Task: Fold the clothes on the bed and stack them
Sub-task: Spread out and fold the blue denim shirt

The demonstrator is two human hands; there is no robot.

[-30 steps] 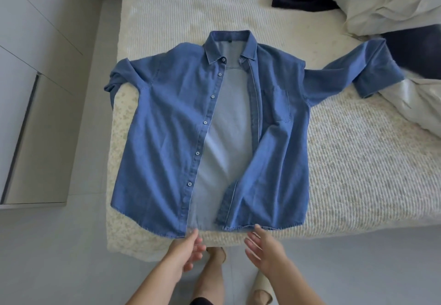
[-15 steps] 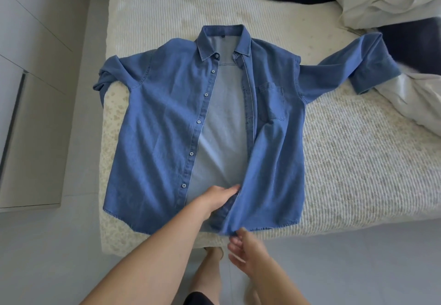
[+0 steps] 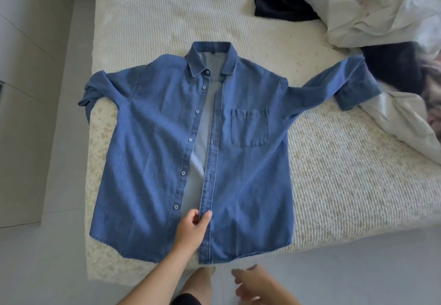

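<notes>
Denim shirt [image 3: 241,161] flat on bed [image 3: 346,197], L hand [image 3: 192,229] pinching its placket nr hem; R hand [image 3: 256,284] loose, off-bed.

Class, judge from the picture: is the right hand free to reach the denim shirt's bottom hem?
Probably yes. The right hand hangs open and holds nothing, just below the denim shirt, with nothing between them; the left hand pinches the placket.

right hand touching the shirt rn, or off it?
Apart. The head view shows the right hand below the denim shirt hem, over the floor, with a clear gap. Only the left hand pinches the placket.
</notes>
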